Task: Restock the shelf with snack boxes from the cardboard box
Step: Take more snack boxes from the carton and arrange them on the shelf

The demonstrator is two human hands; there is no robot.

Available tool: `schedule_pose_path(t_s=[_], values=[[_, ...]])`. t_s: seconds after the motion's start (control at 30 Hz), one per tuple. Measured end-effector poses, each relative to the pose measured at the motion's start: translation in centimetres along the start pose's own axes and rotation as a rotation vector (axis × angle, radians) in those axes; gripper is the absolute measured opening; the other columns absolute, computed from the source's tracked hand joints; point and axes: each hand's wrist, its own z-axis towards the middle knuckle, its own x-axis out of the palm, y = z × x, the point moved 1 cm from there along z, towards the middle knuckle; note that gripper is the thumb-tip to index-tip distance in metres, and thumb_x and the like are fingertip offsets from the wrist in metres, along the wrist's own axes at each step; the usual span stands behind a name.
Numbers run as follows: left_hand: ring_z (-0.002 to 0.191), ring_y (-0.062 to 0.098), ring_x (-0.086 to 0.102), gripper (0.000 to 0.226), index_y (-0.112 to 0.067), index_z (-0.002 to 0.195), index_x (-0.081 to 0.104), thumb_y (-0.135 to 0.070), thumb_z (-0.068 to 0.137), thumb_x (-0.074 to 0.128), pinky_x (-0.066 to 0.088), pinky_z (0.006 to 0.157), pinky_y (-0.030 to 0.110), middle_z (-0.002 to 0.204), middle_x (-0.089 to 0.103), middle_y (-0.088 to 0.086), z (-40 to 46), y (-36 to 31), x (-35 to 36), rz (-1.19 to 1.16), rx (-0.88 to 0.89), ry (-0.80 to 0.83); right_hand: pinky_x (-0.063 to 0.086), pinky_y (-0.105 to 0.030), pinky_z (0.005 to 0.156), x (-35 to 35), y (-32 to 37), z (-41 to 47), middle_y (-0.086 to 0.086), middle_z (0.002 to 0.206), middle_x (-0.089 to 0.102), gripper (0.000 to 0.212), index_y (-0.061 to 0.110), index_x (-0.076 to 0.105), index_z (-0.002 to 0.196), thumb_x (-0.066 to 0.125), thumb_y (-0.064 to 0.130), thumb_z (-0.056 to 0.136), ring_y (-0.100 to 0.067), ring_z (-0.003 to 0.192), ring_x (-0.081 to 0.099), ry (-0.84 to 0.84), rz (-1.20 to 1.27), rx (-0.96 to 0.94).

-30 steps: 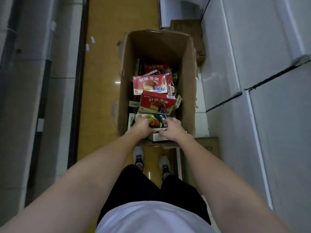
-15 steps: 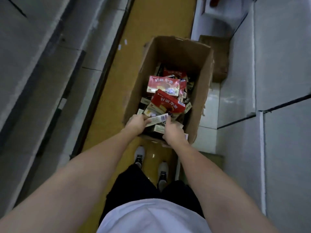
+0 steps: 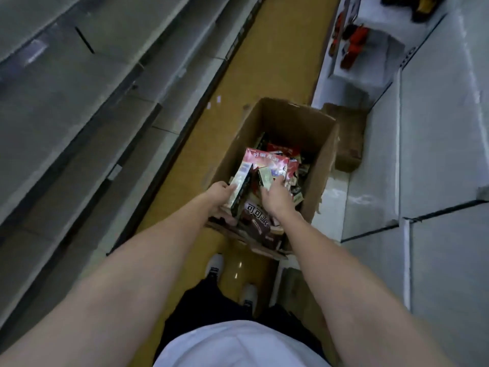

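Both hands are reaching into the cardboard box (image 3: 312, 133) — the picking-up step. The left hand (image 3: 217, 193) is gripping a tilted snack box (image 3: 239, 188); the right hand (image 3: 276, 198) is clutching a second box (image 3: 266, 177) just beyond its knuckles. Next, seemingly: lifting both clear and carrying them to the shelf (image 3: 436, 128) on the right-hand side.

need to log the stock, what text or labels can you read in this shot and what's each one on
"好丽友·派", blurred, only just legible: white letters on the red snack box in the cardboard box.
"可可派", large white letters: on the brown snack box at the near end.
Print on the side of the box edge-up in the left hand: too blurred.
Print on the box under the right hand: too blurred.
Shelf-edge tags: unreadable.
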Motion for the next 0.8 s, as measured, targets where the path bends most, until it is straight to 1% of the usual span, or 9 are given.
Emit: schedule_pose_path(t_s=[0.1,0.2,0.27,0.37,0.43,0.5,0.6,0.67,0.8], values=[[0.085,0.047,0.067,0.03,-0.007,0.111,0.043,-0.035,0.102,0.051,0.056,0.061,0.065,0.116,0.057,0.022,-1.5,-1.2,0.4,-0.184,0.018,0.049,0.033,-0.029,0.049,-0.4,1.5,-0.2,-0.017,0.1,0.066,0.062,0.0,0.017,0.149,0.046,0.031,0.103,-0.024,0.073,0.056,-0.035,0.194,0.012],[0.1,0.039,0.067,0.031,-0.011,0.127,0.045,-0.029,0.102,0.052,0.054,0.073,0.069,0.115,0.064,0.016,-1.6,-1.6,0.3,-0.267,0.032,0.06,0.037,-0.029,0.057,-1.0,2.5,-0.1,0.001,0.09,0.059,0.056,0.005,0.032,0.14,0.057,0.033,0.098,-0.02,0.077,0.059,-0.075,0.324,0.016],[0.106,0.037,0.065,0.032,-0.021,0.135,0.046,-0.024,0.104,0.049,0.05,0.08,0.072,0.119,0.066,0.013,-1.9,-1.8,0.0,-0.309,0.037,0.111,0.041,-0.029,0.069,-1.5,3.3,0.1,0.003,0.096,0.061,0.047,0.01,0.047,0.13,0.065,0.031,0.093,-0.024,0.093,0.063,-0.08,0.358,-0.02],[0.11,0.028,0.056,0.04,-0.043,0.128,0.045,-0.011,0.104,0.045,0.044,0.09,0.065,0.116,0.062,0.003,-3.2,-2.5,-0.3,-0.32,0.044,0.136,0.045,-0.029,0.074,-2.0,4.5,-0.1,0.004,0.103,0.069,0.029,0.019,0.063,0.117,0.066,0.024,0.088,-0.02,0.096,0.066,-0.051,0.361,-0.094],[0.109,0.027,0.059,0.044,-0.038,0.134,0.046,-0.006,0.104,0.043,0.045,0.094,0.064,0.117,0.064,0.004,-3.4,-2.6,-0.4,-0.335,0.077,0.129,0.049,-0.03,0.076,-2.2,5.5,-0.4,0.002,0.104,0.07,0.026,0.019,0.065,0.114,0.067,0.02,0.088,-0.02,0.094,0.066,-0.038,0.333,-0.125],[0.1,0.026,0.065,0.039,-0.027,0.137,0.049,-0.007,0.104,0.044,0.055,0.084,0.052,0.119,0.066,0.009,-3.7,-2.5,-0.6,-0.396,0.114,0.083,0.049,-0.03,0.075,-2.2,6.2,-0.5,0.0,0.102,0.07,0.028,0.018,0.066,0.113,0.069,0.024,0.086,-0.021,0.092,0.065,-0.035,0.301,-0.136],[0.083,0.022,0.065,0.023,-0.019,0.121,0.047,-0.019,0.1,0.057,0.053,0.068,0.037,0.119,0.066,0.015,-4.4,-2.2,-1.6,-0.441,0.183,-0.076,0.05,-0.029,0.067,-1.7,7.5,-0.9,0.004,0.095,0.071,0.03,0.02,0.068,0.107,0.075,0.034,0.081,-0.017,0.087,0.066,-0.012,0.311,-0.179],[0.086,0.021,0.066,0.035,-0.02,0.121,0.042,-0.027,0.095,0.065,0.055,0.068,0.039,0.122,0.064,0.014,-4.9,-1.8,-2.7,-0.432,0.203,-0.154,0.053,-0.031,0.069,-1.3,8.5,-1.5,0.005,0.093,0.07,0.028,0.021,0.067,0.105,0.074,0.033,0.08,-0.016,0.085,0.066,0.017,0.32,-0.208],[0.09,0.021,0.063,0.064,-0.02,0.139,0.035,-0.035,0.089,0.072,0.056,0.075,0.04,0.122,0.06,0.006,-6.7,-0.6,-5.3,-0.418,0.196,-0.295,0.05,-0.029,0.063,-0.3,11.2,-2.7,0.005,0.09,0.066,0.023,0.023,0.062,0.101,0.07,0.032,0.081,-0.015,0.083,0.064,0.099,0.264,-0.319]])
